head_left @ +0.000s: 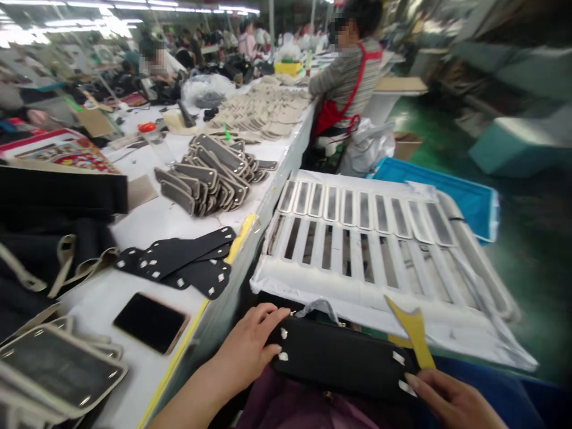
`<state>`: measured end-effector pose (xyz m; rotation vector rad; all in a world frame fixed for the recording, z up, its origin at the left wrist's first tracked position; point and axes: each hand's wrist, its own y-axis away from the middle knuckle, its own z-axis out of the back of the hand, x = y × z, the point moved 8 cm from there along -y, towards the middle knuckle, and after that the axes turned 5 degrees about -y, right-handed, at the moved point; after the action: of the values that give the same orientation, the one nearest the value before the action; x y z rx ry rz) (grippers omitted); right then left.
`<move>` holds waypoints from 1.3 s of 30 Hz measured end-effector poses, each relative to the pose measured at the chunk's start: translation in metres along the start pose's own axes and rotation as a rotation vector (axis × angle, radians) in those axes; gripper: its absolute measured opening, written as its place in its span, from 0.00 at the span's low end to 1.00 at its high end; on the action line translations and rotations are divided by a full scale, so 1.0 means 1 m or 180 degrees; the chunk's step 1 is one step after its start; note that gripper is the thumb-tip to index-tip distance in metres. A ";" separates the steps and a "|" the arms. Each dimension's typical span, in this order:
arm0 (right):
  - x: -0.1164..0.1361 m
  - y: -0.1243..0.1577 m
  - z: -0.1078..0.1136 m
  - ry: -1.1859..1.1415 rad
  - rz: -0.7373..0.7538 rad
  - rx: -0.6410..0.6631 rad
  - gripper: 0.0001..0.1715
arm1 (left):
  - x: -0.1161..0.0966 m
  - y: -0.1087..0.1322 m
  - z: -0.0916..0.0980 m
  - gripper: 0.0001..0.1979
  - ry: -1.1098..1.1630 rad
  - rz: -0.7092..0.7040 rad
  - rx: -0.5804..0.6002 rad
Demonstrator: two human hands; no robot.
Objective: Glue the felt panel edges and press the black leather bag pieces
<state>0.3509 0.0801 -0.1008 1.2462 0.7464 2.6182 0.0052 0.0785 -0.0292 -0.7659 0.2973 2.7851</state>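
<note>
A long black panel (339, 357) with small white tabs near its corners lies across my lap. My left hand (250, 339) is closed on its left end, with thumb and fingers pinching the upper corner. A small shiny bit of metal shows by the left fingertips. At the other end, my right hand (447, 393) pinches the panel's right edge beside a white tab. A yellow forked strip (413, 328) rises just behind the right fingers; I cannot tell whether they touch it. Similar black panels (179, 262) with white tabs lie overlapped on the table to the left.
A phone (152, 322) lies near the yellow-taped table edge. Grey panels with beige edging (210, 173) are heaped beyond it. A white slatted rack (388, 286) carries a row of grey panels, with a blue tray (438, 185) behind. A person in a red apron (348, 89) sits farther along.
</note>
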 end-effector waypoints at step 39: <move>-0.001 0.017 0.022 -0.0716 0.0525 0.0144 0.13 | -0.181 -0.066 -0.132 0.39 -0.0806 -0.1470 -0.0223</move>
<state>0.3692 0.0729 -0.0813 1.6468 0.6930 2.5357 0.2375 0.0765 -0.0538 -0.4195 -0.0248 2.4212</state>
